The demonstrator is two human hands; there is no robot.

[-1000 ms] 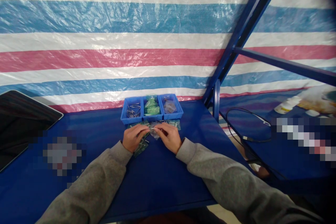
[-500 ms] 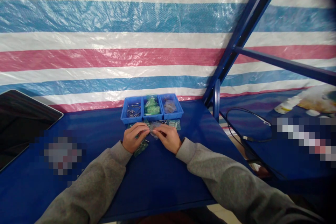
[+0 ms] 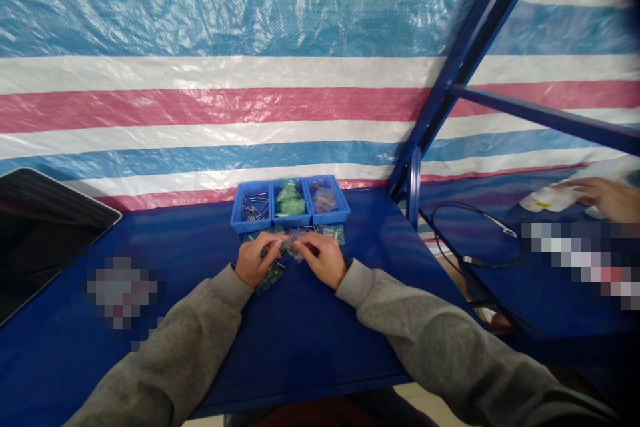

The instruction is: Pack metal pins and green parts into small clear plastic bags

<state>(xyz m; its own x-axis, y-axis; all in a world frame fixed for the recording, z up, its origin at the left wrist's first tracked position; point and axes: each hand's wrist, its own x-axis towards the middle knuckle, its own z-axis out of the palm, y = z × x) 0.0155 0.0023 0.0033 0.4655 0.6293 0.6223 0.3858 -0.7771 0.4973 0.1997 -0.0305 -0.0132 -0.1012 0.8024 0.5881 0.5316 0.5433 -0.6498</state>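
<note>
— Clear plastic, is that what both hands are pinching?

— Yes: the left hand [image 3: 257, 260] and the right hand [image 3: 323, 258] are each nipping one end of a small clear bag [image 3: 294, 245], fingertips nearly meeting, just above the blue table [image 3: 300, 340].

— And around them?

— Green packets [image 3: 269, 277] are lying under the left hand. Three blue bins [image 3: 290, 201] are sitting just beyond; another person's hand [image 3: 605, 197] is touching a white bottle [image 3: 543, 199] far right.

text: none legible | labels: none | blurred patches on blue table [image 3: 310, 340] (pixelated, unreadable)
</note>
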